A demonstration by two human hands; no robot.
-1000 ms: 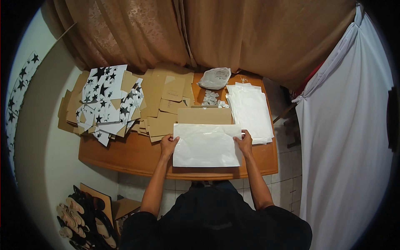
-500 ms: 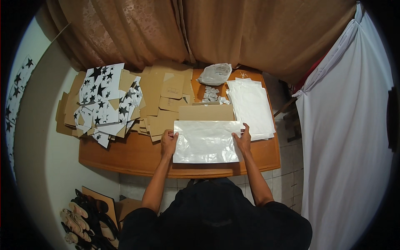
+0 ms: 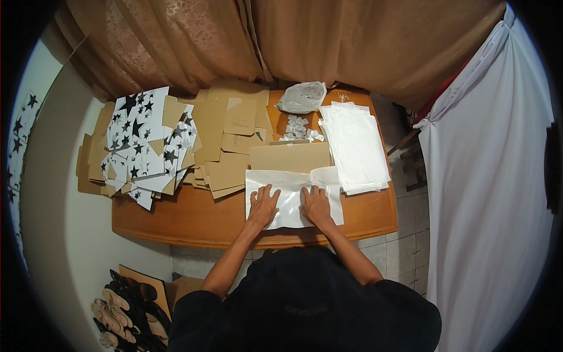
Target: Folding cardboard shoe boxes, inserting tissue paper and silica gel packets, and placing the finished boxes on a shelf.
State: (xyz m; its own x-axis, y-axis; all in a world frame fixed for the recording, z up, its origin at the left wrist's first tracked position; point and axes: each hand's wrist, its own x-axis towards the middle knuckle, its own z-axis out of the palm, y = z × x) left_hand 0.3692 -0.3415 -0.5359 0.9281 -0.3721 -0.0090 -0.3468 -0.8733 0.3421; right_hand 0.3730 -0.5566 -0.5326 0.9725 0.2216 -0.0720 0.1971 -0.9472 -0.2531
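Sheet (image 3: 290,206) is lying toward table (image 3: 164,218) front, cardboard pile (image 3: 226,171) sitting left. Stacked sheets (image 3: 359,146) are sitting right, plastic bag (image 3: 302,97) farther back.

- One head-worn view, above the table (image 3: 182,214), looking steeply down and forward to the brown curtain (image 3: 375,53).
- Near the left hand (image 3: 264,203) and right hand (image 3: 316,204) (wide fisheye, edges bending).

Hands (image 3: 264,205): two
Glossy white sheet (image 3: 290,206): one
White stack (image 3: 358,146): one
Plastic bag (image 3: 302,97): one
Small packets (image 3: 297,126): several, overlapping
Star-printed pile (image 3: 139,132): one
Plain cardboard pile (image 3: 224,173): one
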